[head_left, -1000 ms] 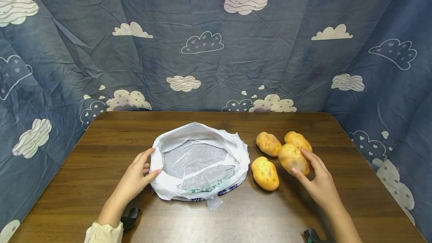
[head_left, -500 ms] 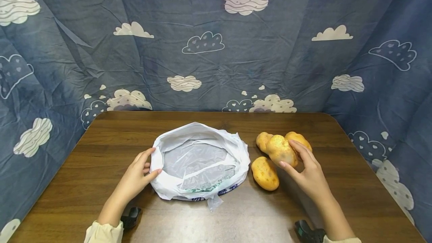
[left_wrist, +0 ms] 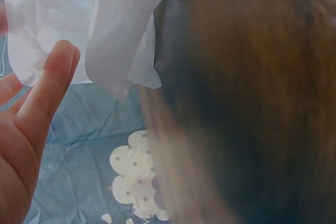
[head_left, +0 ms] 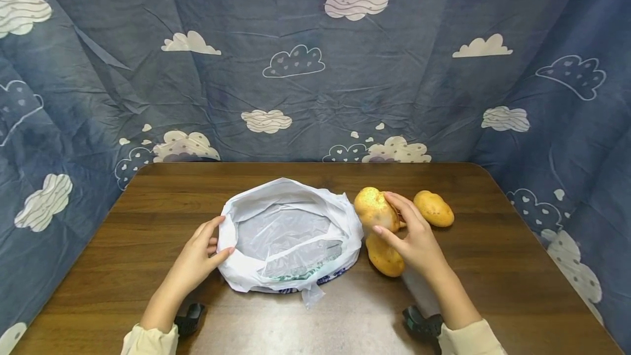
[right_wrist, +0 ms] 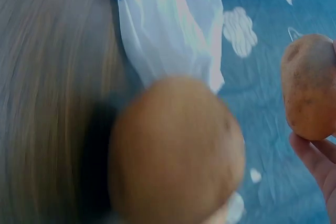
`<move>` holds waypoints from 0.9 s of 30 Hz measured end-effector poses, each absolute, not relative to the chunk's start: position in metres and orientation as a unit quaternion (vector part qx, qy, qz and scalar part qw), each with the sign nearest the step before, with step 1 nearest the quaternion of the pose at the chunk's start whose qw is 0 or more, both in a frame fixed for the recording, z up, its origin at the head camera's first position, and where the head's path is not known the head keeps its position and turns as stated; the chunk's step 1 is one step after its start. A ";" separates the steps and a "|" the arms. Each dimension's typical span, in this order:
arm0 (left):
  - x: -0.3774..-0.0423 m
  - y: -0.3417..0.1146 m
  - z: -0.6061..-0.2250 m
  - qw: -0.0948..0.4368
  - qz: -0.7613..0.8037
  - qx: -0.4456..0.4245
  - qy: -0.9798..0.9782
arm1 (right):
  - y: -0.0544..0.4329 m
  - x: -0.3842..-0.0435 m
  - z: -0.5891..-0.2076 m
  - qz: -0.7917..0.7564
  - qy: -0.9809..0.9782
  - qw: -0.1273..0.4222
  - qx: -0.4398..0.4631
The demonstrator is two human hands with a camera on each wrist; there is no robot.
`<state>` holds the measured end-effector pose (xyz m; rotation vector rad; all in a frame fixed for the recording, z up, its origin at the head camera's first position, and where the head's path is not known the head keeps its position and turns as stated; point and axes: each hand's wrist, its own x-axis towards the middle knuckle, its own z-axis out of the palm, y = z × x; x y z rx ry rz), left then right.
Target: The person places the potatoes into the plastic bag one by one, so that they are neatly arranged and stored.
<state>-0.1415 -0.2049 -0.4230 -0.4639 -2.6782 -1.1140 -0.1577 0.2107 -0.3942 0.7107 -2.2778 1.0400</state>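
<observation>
My right hand (head_left: pixel 413 234) holds a potato (head_left: pixel 374 210) between thumb and fingers, raised just off the right rim of a white plastic bag (head_left: pixel 352 229). Below that hand a second potato (head_left: pixel 384 256) lies on the table, partly covered. Only a sliver of another potato shows behind my fingers. One more potato (head_left: pixel 434 209) lies farther right. The bag stands with its mouth wide, its rim folded outward. At the bag's left edge my left hand (head_left: pixel 199 253) grips the rim with thumb and fingers. In the right wrist view the held potato (right_wrist: pixel 310 87) is at the right edge.
A brown wooden table (head_left: pixel 315 327) carries everything. Behind it and at both sides hangs a blue cloth (head_left: pixel 315 97) with white clouds. Dark devices sit at both wrists, one of them a black wrist camera (head_left: pixel 189 319) on the left.
My right hand has carried the potato leftward and up, from beside the other potatoes to near the bag's right rim. The left hand and the bag have stayed in place.
</observation>
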 end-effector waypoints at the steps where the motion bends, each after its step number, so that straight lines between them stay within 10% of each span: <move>1: -0.141 -0.205 -0.423 0.102 -0.377 -0.157 -0.907 | 0.206 -0.160 -0.395 0.384 -0.844 0.263 0.266; 27: -0.141 -0.204 -0.421 0.103 -0.375 -0.155 -0.908 | 0.095 -0.192 -0.412 0.398 -0.829 0.184 0.347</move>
